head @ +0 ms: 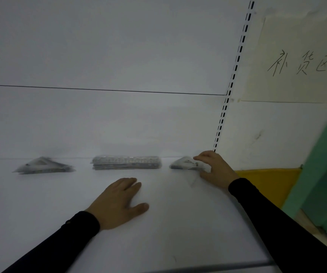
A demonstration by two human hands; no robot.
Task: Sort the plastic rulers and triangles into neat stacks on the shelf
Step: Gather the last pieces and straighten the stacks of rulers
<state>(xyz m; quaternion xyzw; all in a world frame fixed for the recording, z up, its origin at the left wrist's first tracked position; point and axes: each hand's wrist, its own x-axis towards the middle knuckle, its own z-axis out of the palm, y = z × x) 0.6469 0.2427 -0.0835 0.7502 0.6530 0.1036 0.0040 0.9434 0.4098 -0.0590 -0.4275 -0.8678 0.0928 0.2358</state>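
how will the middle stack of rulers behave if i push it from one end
The ruler stack looks like loose, thin clear plastic strips, so the layers would probably shear and fan out rather than move as one. The white shelf looks smooth, so it likely slides easily. Lying flat and low, it should not tip.

Dim, flat, greyish light; soft blur on the clear plastic triangle stack (43, 166) at 9 o'clock; wide-angle bending toward edges.

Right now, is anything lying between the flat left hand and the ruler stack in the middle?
Nothing visible: only bare shelf lies between the left hand and the ruler stack.
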